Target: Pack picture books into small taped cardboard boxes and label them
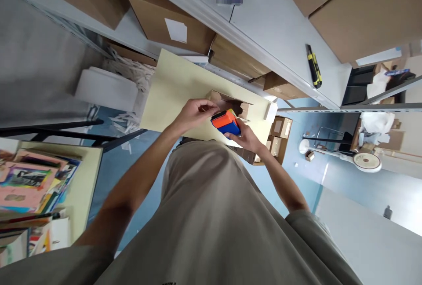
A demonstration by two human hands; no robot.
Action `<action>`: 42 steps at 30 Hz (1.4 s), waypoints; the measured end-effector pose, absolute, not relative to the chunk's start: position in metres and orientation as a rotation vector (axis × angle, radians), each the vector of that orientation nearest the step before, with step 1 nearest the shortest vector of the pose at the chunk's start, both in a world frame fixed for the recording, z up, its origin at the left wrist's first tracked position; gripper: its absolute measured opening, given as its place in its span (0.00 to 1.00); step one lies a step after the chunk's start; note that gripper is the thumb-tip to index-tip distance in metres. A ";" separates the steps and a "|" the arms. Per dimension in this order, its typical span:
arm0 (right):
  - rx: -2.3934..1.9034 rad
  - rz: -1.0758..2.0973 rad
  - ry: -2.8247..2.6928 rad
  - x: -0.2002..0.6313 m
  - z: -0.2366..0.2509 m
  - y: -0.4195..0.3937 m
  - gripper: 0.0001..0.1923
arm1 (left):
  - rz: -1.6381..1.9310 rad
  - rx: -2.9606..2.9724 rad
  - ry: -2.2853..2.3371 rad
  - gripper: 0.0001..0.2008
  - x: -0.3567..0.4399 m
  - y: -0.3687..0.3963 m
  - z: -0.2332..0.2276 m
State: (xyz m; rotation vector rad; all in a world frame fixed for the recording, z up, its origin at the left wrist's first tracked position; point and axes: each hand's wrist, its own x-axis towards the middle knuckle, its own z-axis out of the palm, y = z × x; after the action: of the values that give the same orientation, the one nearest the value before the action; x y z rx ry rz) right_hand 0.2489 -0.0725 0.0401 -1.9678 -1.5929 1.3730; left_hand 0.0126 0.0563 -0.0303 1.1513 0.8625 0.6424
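Note:
My right hand [246, 137] grips an orange and blue block-shaped object [226, 122] with a black band, holding it just in front of a small open cardboard box [231, 101]. My left hand [196, 111] pinches the left flap of that box with thumb and fingers together. The box sits on a pale yellow table top [171, 91]. My grey shirt fills the lower part of the view and hides the near edge of the table.
A grey metal shelf [263, 25] above the table carries large cardboard boxes [166, 23] and a yellow-black utility knife [314, 66]. Another table [84, 184] at left holds colourful papers. Small boxes [280, 137] lie on the blue floor. White foam [105, 89] sits at left.

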 end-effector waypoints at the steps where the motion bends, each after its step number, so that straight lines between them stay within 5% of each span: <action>1: -1.993 1.385 -1.615 0.250 0.043 -0.072 0.39 | 0.644 1.145 0.858 0.19 0.013 0.055 -0.035; 8: -2.205 1.541 -1.730 0.255 0.076 -0.044 0.31 | 0.719 1.002 0.950 0.16 0.033 0.027 -0.070; 16: -2.377 2.036 -1.742 0.290 0.154 0.013 0.35 | 0.806 0.743 1.078 0.21 0.019 0.037 -0.105; 26: -2.547 1.690 -2.076 0.262 0.159 0.086 0.35 | 0.817 0.448 1.197 0.17 0.044 0.060 -0.165; 42: -2.743 1.454 -2.172 0.251 0.121 0.083 0.35 | 0.868 0.544 1.225 0.12 0.086 0.046 -0.217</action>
State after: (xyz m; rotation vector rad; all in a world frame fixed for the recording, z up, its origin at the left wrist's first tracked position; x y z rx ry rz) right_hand 0.2507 0.0826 0.1215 -2.7426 -2.1715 1.4545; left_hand 0.0855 0.0462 -0.2172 0.5438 1.2249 0.8683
